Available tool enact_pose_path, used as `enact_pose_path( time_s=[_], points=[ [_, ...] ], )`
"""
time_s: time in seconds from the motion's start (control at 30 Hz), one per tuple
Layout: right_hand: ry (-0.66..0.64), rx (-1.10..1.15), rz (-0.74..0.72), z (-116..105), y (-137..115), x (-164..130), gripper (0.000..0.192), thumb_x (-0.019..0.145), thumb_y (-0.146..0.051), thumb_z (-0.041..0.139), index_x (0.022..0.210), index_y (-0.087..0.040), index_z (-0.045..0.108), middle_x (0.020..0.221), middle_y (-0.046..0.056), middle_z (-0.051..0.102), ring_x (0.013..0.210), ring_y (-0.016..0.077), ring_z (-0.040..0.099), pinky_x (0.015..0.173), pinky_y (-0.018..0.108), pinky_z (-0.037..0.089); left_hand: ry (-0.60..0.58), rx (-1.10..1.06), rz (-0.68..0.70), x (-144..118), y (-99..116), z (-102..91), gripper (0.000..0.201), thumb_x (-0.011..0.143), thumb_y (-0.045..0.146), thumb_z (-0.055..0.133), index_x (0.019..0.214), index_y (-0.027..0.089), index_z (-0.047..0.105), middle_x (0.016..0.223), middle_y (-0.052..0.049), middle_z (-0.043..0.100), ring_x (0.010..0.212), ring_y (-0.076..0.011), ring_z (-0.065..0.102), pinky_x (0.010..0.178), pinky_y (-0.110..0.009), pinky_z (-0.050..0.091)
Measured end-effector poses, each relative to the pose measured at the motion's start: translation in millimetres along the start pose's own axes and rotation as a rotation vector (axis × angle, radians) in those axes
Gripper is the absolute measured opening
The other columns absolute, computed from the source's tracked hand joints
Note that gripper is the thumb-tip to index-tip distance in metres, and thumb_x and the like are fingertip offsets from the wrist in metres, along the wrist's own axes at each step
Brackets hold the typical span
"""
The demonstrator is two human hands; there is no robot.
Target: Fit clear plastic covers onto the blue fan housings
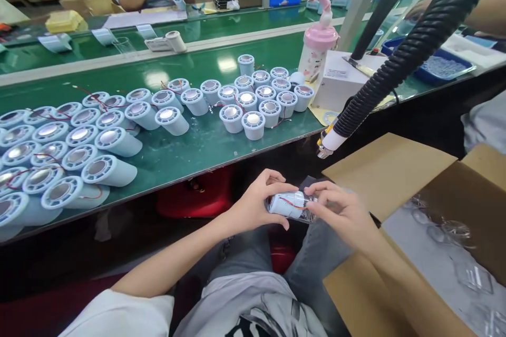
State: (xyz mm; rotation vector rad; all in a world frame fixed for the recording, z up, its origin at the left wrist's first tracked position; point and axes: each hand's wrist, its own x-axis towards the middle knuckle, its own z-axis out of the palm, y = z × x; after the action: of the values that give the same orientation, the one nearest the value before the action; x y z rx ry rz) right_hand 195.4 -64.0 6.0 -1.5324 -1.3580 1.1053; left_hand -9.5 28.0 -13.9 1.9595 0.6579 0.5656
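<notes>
Over the lap (250, 254), half-spread fingers (282, 188) hold a blue cylinder (285, 207).

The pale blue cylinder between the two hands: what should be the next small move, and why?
Perhaps the right hand should tuck the red wire in, while the left hand steadies the pale blue cylinder: the wire runs exposed along its side, toward the right hand.

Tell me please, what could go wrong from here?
The light-blue cylinder between the left hand and right hand is off the table, so a slip might drop it. Its red wire runs toward the right hand and might snag. Other cylinders sit near the table edge; a bump might topple some.
</notes>
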Motion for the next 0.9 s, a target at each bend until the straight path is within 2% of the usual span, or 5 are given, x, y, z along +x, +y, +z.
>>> enact_pose_path(
  time_s=[0.1,0.23,0.37,0.5,0.9],
  points=[
    [0.056,0.222,0.088,-3.4,3.8,2.9,0.036,0.081,-0.035,0.070,0.052,-0.018,0.057,0.098,0.008,0.065,0.101,0.0241,0.060,0.075,0.031,0.053,-0.079,-0.127,-0.011,0.2,-2.7,1.2,0.071,0.056,0.037,0.088,0.122,0.025,0.063,0.131,-0.011,0.052,0.123,-0.0293,0.050,0.105,-0.044,0.041],
    [0.021,0.481,0.169,-9.3,5.2,3.4,0.034,0.080,-0.043,0.072,0.058,-0.019,0.062,0.105,0.008,0.068,0.102,0.0271,0.064,0.072,0.035,0.059,-0.199,-0.468,-0.196,-0.1,4.1,2.9,0.072,0.069,0.026,0.080,0.133,0.023,0.050,0.126,-0.011,0.060,0.111,-0.0246,0.061,0.094,-0.038,0.051],
    [-0.072,0.104,-0.142,-11.2,7.9,-2.4,0.021,0.076,-0.033,0.078,0.095,-0.027,0.073,0.129,0.006,0.062,0.122,0.0303,0.055,0.099,0.045,0.050,-0.161,-0.675,-0.298,-0.7,7.9,4.3,0.070,0.068,0.022,0.080,0.130,0.023,0.049,0.129,-0.011,0.057,0.110,-0.0226,0.060,0.091,-0.036,0.052],
    [-0.039,-0.234,-0.342,-10.2,12.2,-9.0,0.032,0.082,-0.023,0.071,0.113,-0.030,0.065,0.134,0.004,0.059,0.123,0.0269,0.056,0.103,0.041,0.047,-0.202,-0.684,-0.366,-2.0,12.5,0.2,0.071,0.071,0.028,0.079,0.134,0.026,0.046,0.131,-0.012,0.056,0.096,-0.0207,0.064,0.073,-0.031,0.056],
    [-0.173,0.142,-0.065,-12.2,4.4,-12.0,0.036,0.083,-0.031,0.073,0.116,-0.029,0.060,0.126,0.005,0.059,0.115,0.0261,0.059,0.095,0.039,0.055,-0.205,-0.476,-0.170,-5.9,26.8,-9.9,0.075,0.068,0.024,0.082,0.137,0.025,0.051,0.135,-0.011,0.058,0.117,-0.0256,0.060,0.098,-0.035,0.049]
  ],
)
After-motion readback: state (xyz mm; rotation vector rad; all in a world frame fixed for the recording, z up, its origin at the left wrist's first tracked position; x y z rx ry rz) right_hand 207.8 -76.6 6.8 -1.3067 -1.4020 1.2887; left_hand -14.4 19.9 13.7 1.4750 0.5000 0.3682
